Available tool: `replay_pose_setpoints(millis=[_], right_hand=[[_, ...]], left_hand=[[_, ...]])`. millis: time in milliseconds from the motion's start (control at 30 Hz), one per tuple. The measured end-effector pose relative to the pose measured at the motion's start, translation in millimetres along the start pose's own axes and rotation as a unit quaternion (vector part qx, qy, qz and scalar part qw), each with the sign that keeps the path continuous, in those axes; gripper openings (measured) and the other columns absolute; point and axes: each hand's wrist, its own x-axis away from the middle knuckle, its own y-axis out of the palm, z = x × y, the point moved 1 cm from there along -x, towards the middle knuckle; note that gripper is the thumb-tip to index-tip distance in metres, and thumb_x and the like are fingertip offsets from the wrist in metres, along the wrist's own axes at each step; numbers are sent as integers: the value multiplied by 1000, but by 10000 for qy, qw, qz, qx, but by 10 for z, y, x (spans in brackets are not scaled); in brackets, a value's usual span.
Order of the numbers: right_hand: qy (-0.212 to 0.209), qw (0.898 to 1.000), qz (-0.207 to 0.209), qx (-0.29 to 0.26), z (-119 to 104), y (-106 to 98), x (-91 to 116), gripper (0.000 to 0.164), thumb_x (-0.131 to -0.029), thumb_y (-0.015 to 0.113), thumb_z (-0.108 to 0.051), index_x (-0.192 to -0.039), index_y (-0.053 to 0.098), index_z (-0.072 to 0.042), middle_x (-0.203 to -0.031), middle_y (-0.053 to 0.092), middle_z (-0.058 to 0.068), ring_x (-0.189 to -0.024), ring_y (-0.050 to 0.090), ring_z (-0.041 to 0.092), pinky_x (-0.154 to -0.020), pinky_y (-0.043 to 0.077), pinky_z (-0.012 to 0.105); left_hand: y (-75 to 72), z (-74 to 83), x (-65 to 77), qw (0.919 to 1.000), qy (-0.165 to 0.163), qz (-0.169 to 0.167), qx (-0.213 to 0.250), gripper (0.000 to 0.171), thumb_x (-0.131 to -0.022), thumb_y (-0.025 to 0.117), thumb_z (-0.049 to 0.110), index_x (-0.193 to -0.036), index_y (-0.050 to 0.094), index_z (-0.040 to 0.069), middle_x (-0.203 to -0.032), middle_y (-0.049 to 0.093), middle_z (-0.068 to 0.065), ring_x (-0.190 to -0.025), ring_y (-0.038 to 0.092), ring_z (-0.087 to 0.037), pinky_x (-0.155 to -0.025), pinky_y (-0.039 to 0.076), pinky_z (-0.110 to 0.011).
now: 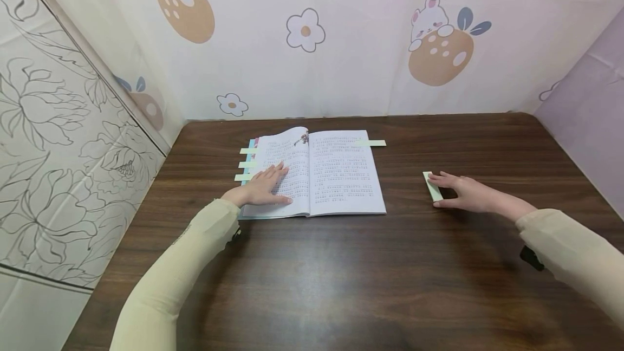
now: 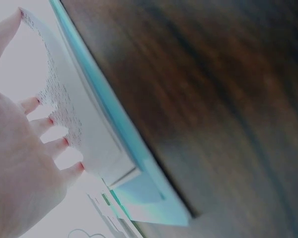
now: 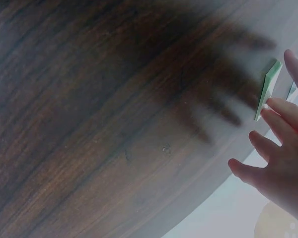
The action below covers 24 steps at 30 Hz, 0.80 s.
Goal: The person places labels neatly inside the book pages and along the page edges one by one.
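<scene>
An open book [image 1: 341,177] lies on the dark wooden table, printed pages facing up. My left hand [image 1: 265,186] rests spread on its left page, fingers fairly straight, thumb toward the near edge. The left wrist view shows this hand [image 2: 27,158] over the page, with the book's light blue cover [image 2: 139,148] along the edge. Off to the right, a small pale green pad of sticky notes [image 1: 433,188] lies on the table. My right hand [image 1: 465,194] reaches over it, fingertips at its far part and thumb at its near end. In the right wrist view the fingertips overlap the pad [image 3: 269,87].
Pale green sticky strips [image 1: 244,177] stick out from the book's left edge. Another strip [image 1: 377,143] sticks out at the right page's upper edge. A patterned wall [image 1: 351,69] stands behind the table [image 1: 312,275], and a flower-drawn panel [image 1: 73,123] runs along the left.
</scene>
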Motion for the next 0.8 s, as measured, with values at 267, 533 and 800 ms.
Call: replay_pose_setpoints(millis=[267,533,800], right_hand=[[0,10000,56,-7,20,3,-8,67,-78,65,-30,-128,41,6,-134,32,28,-123,25,46,-92,20,62],[-146,9998,122,49,32,6,-1,61,-79,64,-23,-128,42,5,-134,33,27,-122,27,45,-90,29,58],[-228,9997,71,-13,37,2,2,60,-81,62,-24,-129,41,5,-134,32,28,-120,30,46,-85,36,54]], left_hand=[[-1,-1,-6,10000,-7,-15,-33,88,-81,50,55,-143,9,8,-149,-2,-10,-135,1,-28,-106,6,-47],[-3,1,-6,10000,-18,-29,-46,88,-81,50,55,-143,9,8,-149,-2,-10,-135,1,-28,-106,7,-47],[0,-2,-3,10000,-26,-26,-50,88,-81,50,56,-143,9,8,-149,-2,-10,-135,1,-28,-106,6,-47]])
